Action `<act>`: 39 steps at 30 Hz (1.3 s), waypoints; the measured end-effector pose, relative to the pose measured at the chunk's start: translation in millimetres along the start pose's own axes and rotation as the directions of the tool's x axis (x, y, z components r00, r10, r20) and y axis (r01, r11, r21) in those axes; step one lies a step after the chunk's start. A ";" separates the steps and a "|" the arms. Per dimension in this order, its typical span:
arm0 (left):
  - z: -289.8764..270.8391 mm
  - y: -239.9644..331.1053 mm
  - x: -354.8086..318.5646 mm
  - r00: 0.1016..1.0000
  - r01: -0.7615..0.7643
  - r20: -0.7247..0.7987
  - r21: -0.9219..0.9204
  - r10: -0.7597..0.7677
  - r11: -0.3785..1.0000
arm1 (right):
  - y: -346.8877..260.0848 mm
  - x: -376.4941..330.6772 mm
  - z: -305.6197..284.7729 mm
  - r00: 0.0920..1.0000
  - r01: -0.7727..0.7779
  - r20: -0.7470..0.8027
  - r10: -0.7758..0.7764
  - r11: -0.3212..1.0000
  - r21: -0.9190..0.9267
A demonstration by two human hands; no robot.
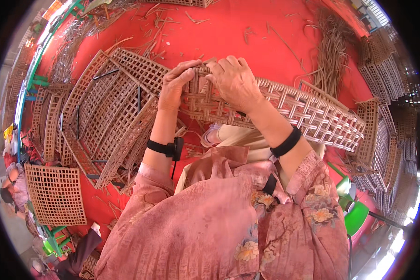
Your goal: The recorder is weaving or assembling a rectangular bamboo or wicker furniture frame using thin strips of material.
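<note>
A long brown basket [308,112] of open lattice weave, with a thick wrapped rim, stretches across my front, its right end lower than its left. My left hand [175,86] is closed about the basket's left end, thumb and fingers bent at the upper corner. Just right of it my right hand [235,86] curls over the rim, fingers bent down onto the weave. Whether a loose strand is pinched between the fingertips is too small to tell. Both forearms wear black bands.
Left lies a pile of woven lattice frames [112,107], with a flat lattice panel [55,195] nearer me. Loose fibre strands [331,56] are heaped at the far right on the red floor covering [228,30]. More panels [380,70] stand stacked right; something green [357,218] is nearby.
</note>
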State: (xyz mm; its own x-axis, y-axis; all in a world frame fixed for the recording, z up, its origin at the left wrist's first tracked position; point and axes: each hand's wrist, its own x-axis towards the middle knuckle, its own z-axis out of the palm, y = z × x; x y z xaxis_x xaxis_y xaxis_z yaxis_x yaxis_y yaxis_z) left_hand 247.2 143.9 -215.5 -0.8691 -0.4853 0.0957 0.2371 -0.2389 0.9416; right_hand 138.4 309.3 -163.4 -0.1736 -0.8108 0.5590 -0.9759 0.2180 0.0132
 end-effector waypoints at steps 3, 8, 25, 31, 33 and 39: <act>-10.6 -2.7 7.9 0.999 -0.007 0.039 -0.027 0.009 1.000 | -0.8 5.7 0.2 0.997 -0.024 0.067 0.026 0.999 -0.032; -10.6 -1.4 21.2 0.998 0.061 0.033 -0.144 -0.057 0.988 | 9.4 18.1 15.9 0.998 -0.063 -0.001 0.063 0.997 -0.036; 45.3 37.0 13.4 0.822 -0.552 0.472 0.799 0.320 0.238 | 38.1 -43.5 -38.3 0.950 -0.294 0.135 0.282 0.952 0.081; 43.0 39.9 26.6 0.771 -0.629 0.541 0.730 0.335 0.268 | 43.0 -38.6 -32.9 0.966 -0.251 0.083 0.246 0.966 0.059; 45.6 43.3 27.9 0.769 -0.635 0.552 0.722 0.324 0.276 | 42.5 -36.7 -31.0 0.977 -0.212 0.012 0.211 0.976 0.042; 43.5 46.7 31.2 0.789 -0.614 0.541 0.717 0.291 0.330 | 44.6 -34.6 -25.3 0.981 -0.178 0.072 0.178 0.984 -0.002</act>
State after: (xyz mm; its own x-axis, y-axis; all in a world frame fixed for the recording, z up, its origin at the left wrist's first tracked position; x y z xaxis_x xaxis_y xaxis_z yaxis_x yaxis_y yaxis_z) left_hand 212.3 154.2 -154.6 -0.8517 0.0031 0.5240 0.3007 0.8219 0.4838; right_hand 104.3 360.8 -161.2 -0.3534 -0.7963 0.4909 -0.9291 0.3600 -0.0849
